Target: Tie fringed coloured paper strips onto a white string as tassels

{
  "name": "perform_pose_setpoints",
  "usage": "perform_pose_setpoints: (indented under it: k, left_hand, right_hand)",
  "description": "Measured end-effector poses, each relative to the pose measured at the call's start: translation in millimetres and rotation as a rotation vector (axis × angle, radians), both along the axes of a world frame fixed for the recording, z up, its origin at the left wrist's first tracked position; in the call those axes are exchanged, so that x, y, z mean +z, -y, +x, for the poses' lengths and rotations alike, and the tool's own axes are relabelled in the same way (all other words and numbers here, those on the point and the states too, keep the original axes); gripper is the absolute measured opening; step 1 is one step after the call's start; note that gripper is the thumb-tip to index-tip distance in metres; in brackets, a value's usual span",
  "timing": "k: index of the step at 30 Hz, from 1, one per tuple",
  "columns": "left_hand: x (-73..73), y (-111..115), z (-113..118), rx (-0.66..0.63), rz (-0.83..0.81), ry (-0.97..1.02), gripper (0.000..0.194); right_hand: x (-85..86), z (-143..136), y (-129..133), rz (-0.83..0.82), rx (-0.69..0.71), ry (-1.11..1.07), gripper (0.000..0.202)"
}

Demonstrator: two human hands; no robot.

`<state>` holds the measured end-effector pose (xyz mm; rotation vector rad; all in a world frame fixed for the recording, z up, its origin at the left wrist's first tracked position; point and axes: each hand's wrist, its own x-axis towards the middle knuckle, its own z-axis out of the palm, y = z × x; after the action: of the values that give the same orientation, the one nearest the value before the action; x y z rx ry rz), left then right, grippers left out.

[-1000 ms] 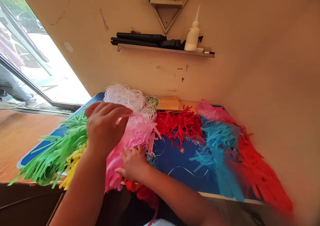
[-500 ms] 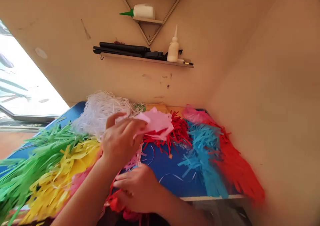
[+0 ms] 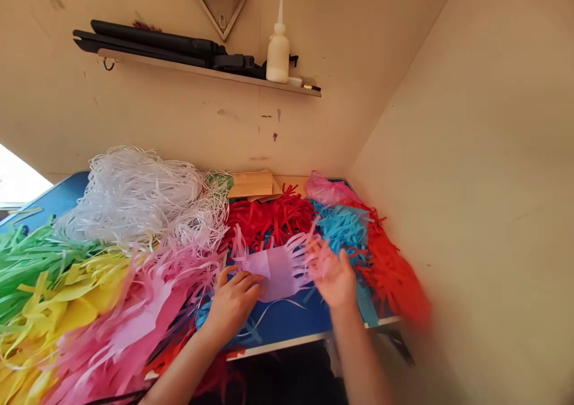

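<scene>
A pale pink sheet of fringed tissue paper (image 3: 280,270) lies on the blue tabletop, its cut strips spread at the right end and more strips at the upper left. My left hand (image 3: 237,300) rests on the sheet's left part, fingers stretched over it and the thumb apart. At the right end, my right hand (image 3: 334,276) is open, palm partly turned up, with its slightly blurred fingers among the pink strips. Left of my left hand lies a heap of pink fringed paper (image 3: 147,309).
White shredded strands (image 3: 139,195), red fringe (image 3: 273,213) and a brown paper piece (image 3: 253,185) line the back. Blue fringe (image 3: 343,228) and red-orange fringe (image 3: 394,273) lie right; yellow (image 3: 76,297) and green paper (image 3: 36,261) lie left. A wall shelf (image 3: 201,70) holds a white bottle (image 3: 278,55).
The pink sheet, held raised in my left hand before, now lies spread on the table. My right hand has moved up and right to its fringe. The view has shifted right.
</scene>
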<state>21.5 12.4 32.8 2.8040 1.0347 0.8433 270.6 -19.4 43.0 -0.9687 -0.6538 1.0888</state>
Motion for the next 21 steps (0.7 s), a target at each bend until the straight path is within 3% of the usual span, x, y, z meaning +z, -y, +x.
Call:
perform_pose_setpoints:
  k: [2,4,5,7,9,11,13,17,19,21]
  left_hand:
    - [-5.8,0,-5,0.007,-0.036,-0.03,0.023]
    - [-6.9,-1,-6,0.006,-0.055,-0.033,0.022]
    - [-5.8,-1,-5,0.003,-0.06,-0.028,0.021]
    - [-1.6,-2,-1,-0.006,-0.062,-0.016,0.02]
    - [3.0,-4,2,-0.004,-0.054,-0.037,0.021]
    - [6.2,-7,0,0.051,-0.031,-0.103,0.024]
    - [8.1,-9,-11,0.195,0.003,-0.171,0.027]
    - [17.6,0,-39,0.52,0.064,-0.245,0.03]
    - [26.4,12,-41,0.487,0.074,-0.248,0.035]
    - [32.7,23,-28,0.291,0.019,-0.21,0.039]
  right_hand:
    - [-1.9,18,19,-0.018,-0.297,0.26,0.053]
    - [-5.2,15,35,0.038,-0.388,0.561,0.05]
    - [-8.0,7,40,0.09,-0.302,0.743,0.053]
    - [-16.0,-17,42,0.208,0.031,1.134,0.056]
    - [-26.4,-37,35,0.269,0.22,1.378,0.039]
    - [-37.0,-46,26,0.284,0.187,1.478,0.027]
    - [-45.3,-44,22,0.31,0.153,1.522,0.03]
    - [-52.5,-37,25,0.387,0.283,1.58,0.031]
    - [-53.4,-39,29,0.379,0.336,1.581,0.031]
    - [-54.0,-42,30,0.357,0.36,1.556,0.03]
